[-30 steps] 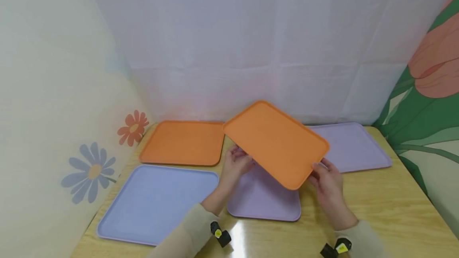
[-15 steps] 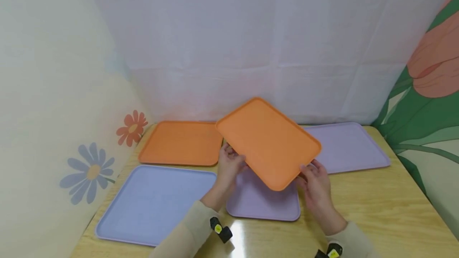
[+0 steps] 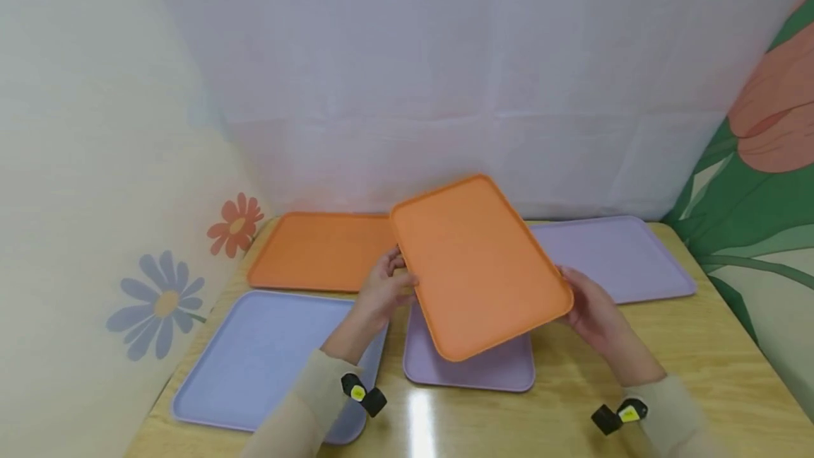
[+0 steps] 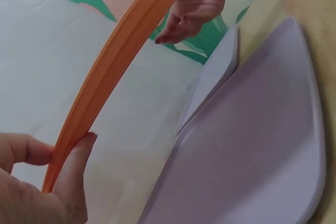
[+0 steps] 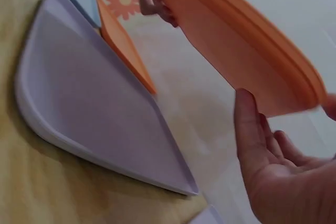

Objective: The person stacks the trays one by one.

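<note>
Orange tray point(image 3: 480, 267) hung tilted above a lilac tray point(image 3: 480, 370), pinched by the left hand point(image 3: 383, 287) at its nine o'clock edge and gripped by the right hand point(image 3: 594, 306) near three; the right wrist view showed fingers point(image 5: 250, 127) at the underside point(image 5: 226, 45), which the head view hid.

Two orange trays point(image 3: 480, 267) point(image 3: 324, 251), two purple trays point(image 3: 502, 367) point(image 3: 610, 256), one blue tray point(image 3: 267, 359).
</note>
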Available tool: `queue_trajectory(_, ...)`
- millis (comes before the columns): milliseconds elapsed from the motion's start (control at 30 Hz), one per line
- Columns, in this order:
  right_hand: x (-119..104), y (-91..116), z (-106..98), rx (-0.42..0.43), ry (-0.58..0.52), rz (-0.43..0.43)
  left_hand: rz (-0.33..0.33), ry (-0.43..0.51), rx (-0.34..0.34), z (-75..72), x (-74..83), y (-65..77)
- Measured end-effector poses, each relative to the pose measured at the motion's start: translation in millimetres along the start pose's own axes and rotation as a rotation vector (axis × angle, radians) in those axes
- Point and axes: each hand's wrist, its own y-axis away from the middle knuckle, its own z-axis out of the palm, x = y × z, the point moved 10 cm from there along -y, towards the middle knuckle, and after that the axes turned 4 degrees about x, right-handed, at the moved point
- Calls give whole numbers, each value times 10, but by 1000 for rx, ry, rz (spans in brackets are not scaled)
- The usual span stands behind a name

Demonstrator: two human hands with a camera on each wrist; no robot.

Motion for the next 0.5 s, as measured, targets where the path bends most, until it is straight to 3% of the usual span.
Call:
queue_trajectory(100,-54,-68,-35,-48,128,75,-35,-56,-91,2,11,3)
queue_trajectory(233,-91,-145,-119,-3,296,144,-61,-139,-201,15,9,19)
queue_trajectory(367,-43,-187,-180,40,353,188,-74,-197,-267,21,-60,13)
queue_trajectory(500,68,-200,-191,30,390,207,-95,-224,-298,28,-134,-5)
